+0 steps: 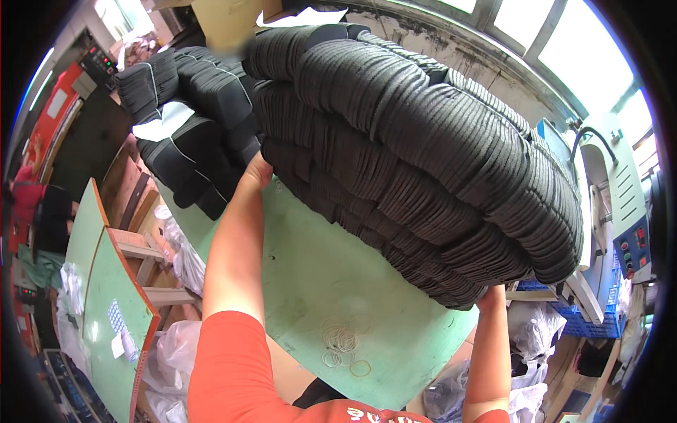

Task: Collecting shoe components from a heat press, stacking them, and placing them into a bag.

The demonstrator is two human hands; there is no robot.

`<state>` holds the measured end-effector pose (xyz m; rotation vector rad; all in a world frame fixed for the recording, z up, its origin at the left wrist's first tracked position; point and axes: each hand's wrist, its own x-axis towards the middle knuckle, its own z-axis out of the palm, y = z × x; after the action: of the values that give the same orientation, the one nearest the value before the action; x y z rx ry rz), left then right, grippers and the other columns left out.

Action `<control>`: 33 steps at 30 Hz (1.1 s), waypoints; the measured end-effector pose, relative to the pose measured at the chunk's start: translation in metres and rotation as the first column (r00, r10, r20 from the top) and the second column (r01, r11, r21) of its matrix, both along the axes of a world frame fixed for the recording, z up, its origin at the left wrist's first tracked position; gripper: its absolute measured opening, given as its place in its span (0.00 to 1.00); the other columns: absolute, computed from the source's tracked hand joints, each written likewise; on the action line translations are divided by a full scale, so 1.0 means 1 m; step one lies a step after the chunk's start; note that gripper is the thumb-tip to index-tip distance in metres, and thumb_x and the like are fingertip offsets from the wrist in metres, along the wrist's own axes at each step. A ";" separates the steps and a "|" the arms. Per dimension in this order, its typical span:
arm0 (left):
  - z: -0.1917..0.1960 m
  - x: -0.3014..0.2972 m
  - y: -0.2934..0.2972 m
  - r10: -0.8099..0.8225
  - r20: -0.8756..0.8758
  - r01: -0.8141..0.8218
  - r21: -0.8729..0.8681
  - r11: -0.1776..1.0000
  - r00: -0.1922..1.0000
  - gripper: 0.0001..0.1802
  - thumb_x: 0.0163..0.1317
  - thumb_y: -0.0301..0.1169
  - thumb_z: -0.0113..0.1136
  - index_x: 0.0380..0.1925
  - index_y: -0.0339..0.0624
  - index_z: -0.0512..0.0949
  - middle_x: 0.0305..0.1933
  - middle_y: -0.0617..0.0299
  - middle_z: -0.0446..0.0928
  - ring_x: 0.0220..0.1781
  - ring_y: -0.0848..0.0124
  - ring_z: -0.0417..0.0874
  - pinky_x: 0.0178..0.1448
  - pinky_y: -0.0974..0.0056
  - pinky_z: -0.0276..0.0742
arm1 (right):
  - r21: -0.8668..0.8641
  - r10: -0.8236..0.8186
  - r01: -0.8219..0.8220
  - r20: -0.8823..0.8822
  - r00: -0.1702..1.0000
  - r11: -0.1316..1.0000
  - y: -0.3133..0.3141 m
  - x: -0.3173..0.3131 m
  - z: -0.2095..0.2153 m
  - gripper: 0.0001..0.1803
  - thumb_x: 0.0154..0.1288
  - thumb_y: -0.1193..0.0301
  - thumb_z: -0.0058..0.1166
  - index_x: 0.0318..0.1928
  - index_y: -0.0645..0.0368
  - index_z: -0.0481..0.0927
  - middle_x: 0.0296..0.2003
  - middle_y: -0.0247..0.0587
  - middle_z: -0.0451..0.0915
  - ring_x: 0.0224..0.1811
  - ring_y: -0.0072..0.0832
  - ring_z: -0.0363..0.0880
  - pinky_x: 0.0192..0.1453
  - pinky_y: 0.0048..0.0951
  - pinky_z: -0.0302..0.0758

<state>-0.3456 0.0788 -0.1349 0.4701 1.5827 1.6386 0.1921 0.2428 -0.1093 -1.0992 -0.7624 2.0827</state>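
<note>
A large pile of thin black pads (423,155), packed edge to edge in several layers, fills the middle and right of the view above the green tabletop (310,275). My left hand (260,171) touches the lower left end of this pile, its fingers hidden behind the pads. At the pile's lower right corner is my right hand (492,297), also against the pads with its fingers out of sight. Whether either hand grips the pads cannot be seen. On the tabletop near me lie several loose rubber bands (340,342).
Tied bundles of black pads (190,141) with a white paper (163,121) stand at the far left. To the right is a pale machine (620,190) with buttons, above a blue crate (589,321). Another green board (113,303) and plastic bags (173,359) are on the left.
</note>
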 end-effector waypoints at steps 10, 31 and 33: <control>0.003 0.046 -0.073 0.131 0.021 -0.131 0.004 0.991 0.991 0.30 0.58 0.44 0.52 0.60 0.44 0.66 0.60 0.65 0.70 0.62 0.69 0.66 0.64 0.62 0.58 | -0.055 0.081 -0.080 0.014 0.997 0.995 -0.028 0.011 0.003 0.25 0.66 0.57 0.44 0.58 0.60 0.67 0.54 0.41 0.72 0.55 0.34 0.72 0.57 0.38 0.72; -0.070 0.053 -0.249 0.125 0.017 -0.126 0.198 0.972 0.992 0.29 0.63 0.39 0.53 0.62 0.44 0.61 0.62 0.63 0.65 0.61 0.65 0.68 0.62 0.59 0.64 | -0.006 0.297 -0.297 0.029 0.955 0.955 -0.100 0.051 -0.082 0.38 0.67 0.45 0.35 0.69 0.54 0.49 0.68 0.40 0.51 0.70 0.35 0.47 0.70 0.40 0.50; -0.081 0.040 -0.262 0.089 0.190 -0.127 0.197 0.972 0.978 0.28 0.62 0.37 0.54 0.62 0.50 0.61 0.62 0.65 0.65 0.61 0.65 0.67 0.61 0.55 0.66 | 0.007 0.356 -0.361 0.152 0.922 0.932 -0.092 0.040 -0.094 0.42 0.64 0.41 0.36 0.69 0.54 0.48 0.69 0.40 0.51 0.71 0.35 0.46 0.70 0.42 0.48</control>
<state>-0.3054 -0.1829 -0.2157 0.3364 1.3307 1.8857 0.2321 0.1511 -0.2033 -1.1748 -1.1436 2.2928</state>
